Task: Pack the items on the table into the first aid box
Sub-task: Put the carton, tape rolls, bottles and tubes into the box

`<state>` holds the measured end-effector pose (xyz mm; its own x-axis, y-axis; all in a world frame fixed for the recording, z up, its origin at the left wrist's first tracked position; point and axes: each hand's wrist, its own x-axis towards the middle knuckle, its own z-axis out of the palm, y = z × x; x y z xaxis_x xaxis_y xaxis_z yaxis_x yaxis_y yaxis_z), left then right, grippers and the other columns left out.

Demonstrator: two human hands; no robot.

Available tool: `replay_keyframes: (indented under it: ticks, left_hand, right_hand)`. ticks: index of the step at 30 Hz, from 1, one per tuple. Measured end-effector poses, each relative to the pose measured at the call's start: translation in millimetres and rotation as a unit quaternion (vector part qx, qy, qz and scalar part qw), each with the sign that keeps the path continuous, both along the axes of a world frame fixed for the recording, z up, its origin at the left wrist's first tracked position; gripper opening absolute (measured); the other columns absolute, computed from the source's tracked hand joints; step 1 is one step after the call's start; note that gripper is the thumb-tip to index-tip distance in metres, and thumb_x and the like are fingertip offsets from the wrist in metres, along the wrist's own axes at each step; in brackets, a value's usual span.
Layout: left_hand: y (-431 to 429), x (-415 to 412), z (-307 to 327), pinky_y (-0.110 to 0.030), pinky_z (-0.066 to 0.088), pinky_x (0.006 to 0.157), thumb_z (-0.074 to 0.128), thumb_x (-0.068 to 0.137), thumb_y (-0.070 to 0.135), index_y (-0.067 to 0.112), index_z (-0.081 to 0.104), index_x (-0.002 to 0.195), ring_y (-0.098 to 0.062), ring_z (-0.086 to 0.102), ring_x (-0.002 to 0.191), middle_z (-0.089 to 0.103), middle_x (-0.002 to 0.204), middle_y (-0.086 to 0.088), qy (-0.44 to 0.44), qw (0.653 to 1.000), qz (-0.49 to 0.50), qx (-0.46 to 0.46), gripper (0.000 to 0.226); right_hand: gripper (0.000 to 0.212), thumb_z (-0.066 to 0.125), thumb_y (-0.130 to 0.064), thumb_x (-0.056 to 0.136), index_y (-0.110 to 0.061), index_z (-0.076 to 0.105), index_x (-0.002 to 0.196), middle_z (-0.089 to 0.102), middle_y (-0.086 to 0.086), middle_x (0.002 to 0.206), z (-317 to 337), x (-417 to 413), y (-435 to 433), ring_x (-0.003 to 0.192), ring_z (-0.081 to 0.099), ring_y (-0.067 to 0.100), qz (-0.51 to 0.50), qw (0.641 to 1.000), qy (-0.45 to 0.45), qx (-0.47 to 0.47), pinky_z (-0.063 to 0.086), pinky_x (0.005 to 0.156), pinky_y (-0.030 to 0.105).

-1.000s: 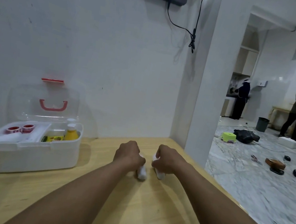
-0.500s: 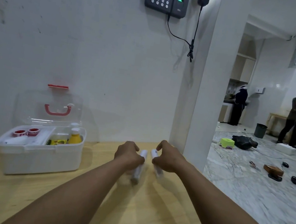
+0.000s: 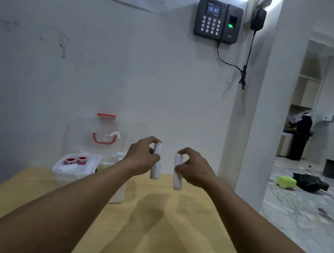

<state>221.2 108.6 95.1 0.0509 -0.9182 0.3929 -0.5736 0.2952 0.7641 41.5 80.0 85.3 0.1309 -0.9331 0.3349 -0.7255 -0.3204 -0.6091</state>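
Left hand (image 3: 143, 158): clamped on an upright white roll (image 3: 156, 161) above the tabletop (image 3: 146, 231).
Right hand (image 3: 195, 169): clamped on a second white roll (image 3: 177, 174).
First aid box (image 3: 81, 170): open, left of the hands.

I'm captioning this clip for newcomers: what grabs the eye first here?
Two hands, left and right, each hold a white roll upright above the wooden table: left roll, right roll. Behind the left arm sits the open white plastic first aid box with its red handle.
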Motion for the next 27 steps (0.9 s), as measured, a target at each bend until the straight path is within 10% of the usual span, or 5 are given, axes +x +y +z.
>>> replay_keyframes:
  ticks: [17, 27]
  left_hand:
    - [6, 104, 16, -0.019, 0.044, 0.060, 0.064, 0.086, 0.012, 0.029, 0.060, 0.126, -0.020, 0.063, 0.094, 0.065, 0.105, -0.001, -0.029, 0.993, 0.100, -0.048, 0.043]
    - [2, 119, -1, -0.017, 0.042, 0.058, 0.066, 0.083, 0.009, 0.027, 0.066, 0.118, -0.012, 0.064, 0.085, 0.070, 0.095, 0.002, -0.039, 0.994, 0.100, -0.025, 0.038]
  right_hand:
    - [0.039, 0.065, -0.016, 0.087, -0.031, 0.050, 0.119, 0.067, 0.003, 0.099, 26, 116, -9, 0.087, 0.065, 0.021, 0.086, 0.993, -0.037, -0.067, 0.057, 0.077, 0.042]
    - [0.034, 0.067, -0.019, 0.090, -0.027, 0.050, 0.118, 0.061, -0.008, 0.088, 6, 127, -4, 0.081, 0.060, 0.013, 0.120, 0.991, -0.034, -0.052, 0.044, 0.059, 0.023]
